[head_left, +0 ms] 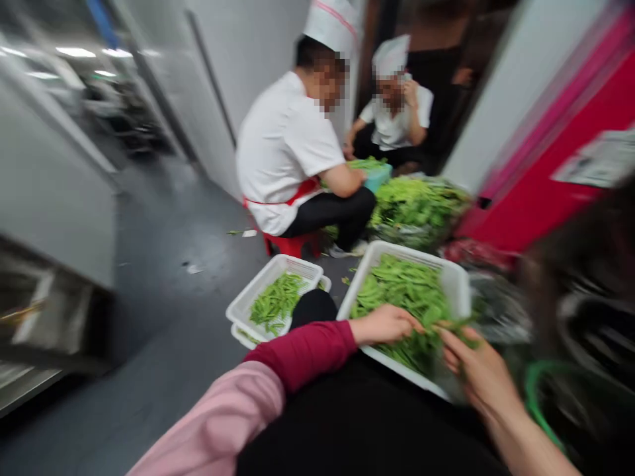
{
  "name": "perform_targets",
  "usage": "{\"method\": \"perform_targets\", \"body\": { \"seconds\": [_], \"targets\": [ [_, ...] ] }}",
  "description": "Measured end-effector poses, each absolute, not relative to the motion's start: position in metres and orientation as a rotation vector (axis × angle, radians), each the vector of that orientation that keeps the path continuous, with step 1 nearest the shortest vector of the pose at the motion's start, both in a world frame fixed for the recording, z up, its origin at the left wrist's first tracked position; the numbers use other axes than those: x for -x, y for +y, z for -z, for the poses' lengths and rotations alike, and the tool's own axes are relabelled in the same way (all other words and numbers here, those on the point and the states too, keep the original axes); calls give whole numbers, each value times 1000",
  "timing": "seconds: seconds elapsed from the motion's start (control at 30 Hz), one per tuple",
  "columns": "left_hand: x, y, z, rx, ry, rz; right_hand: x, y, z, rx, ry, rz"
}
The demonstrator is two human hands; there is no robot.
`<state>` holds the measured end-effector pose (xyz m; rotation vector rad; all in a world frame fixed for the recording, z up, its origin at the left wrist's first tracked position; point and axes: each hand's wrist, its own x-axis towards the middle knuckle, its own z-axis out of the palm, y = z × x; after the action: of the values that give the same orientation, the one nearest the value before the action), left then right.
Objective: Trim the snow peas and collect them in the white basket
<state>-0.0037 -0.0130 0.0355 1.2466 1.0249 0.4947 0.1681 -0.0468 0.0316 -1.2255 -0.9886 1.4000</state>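
Big white basket (407, 375) holds heaped green pods (397, 283). By its R side, my R hand (483, 370) pinches a green piece (465, 324); L hand (387, 324) bunched, grip unclear (blur). Light pinch, tips close = max. control.

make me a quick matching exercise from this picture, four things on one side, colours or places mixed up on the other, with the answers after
Things
1. stool
2. small basket
3. left hand
4. round rim

Colours or places
a. over the beans in the big basket
b. green, near the right forearm
c. red, under a seated person
d. white, beside the black knee

Pairs: 1-c, 2-d, 3-a, 4-b
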Motion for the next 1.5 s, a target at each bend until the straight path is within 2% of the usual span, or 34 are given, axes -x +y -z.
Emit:
{"method": "perform_targets", "body": {
  "seconds": [0.17, 0.3, 0.37, 0.43, 0.5, 0.57, 0.63, 0.7, 0.8, 0.87, 0.93, 1.0, 1.07, 1.23, 1.5],
  "targets": [
    [-3, -3, -48, -1176, 804, -399, -151, -34, -26, 1200, -837, -1463],
    [-3, -4, -45, -1330, 879, -355, -156, -37, -20, 1270, -956, -1416],
    [-1, 0, -44, -1545, 932, -350, -167, -37, -24, 1422, -1127, -1137],
    [3, 7, -48, -1794, 938, -341, -181, -32, -36, 1537, -1404, -675],
    [6, 13, -55, -2031, 874, -310, -192, -23, -54, 1493, -1874, -304],
    [6, 16, -64, -2242, 777, -298, -197, -13, -71, 1313, -2417, -165],
    [3, 16, -72, -2383, 743, -381, -194, -5, -82, 1201, -2684, -203],
    [-1, 13, -74, -2393, 838, -568, -183, -1, -81, 1265, -2549, -380],
    [-8, 9, -65, -2158, 1101, -838, -166, -3, -61, 1383, -1890, -909],
    [-9, 7, -51, -1941, 1224, -897, -163, -5, -42, 1365, -1324, -1258],
    [-5, 6, -37, -1770, 1262, -850, -173, -2, -26, 1310, -834, -1384],
    [3, 8, -24, -1620, 1286, -787, -191, 4, -15, 1311, -581, -1325],
    [12, 11, -14, -1408, 1328, -774, -207, 10, -6, 1460, -672, -1303],
    [17, 15, -9, -1079, 1338, -823, -193, 13, 23, 2073, -1569, -1172],
    [9, 1, -12, -1220, 1337, -677, -147, 28, 58, 2287, -1899, -855]
  ]
}}
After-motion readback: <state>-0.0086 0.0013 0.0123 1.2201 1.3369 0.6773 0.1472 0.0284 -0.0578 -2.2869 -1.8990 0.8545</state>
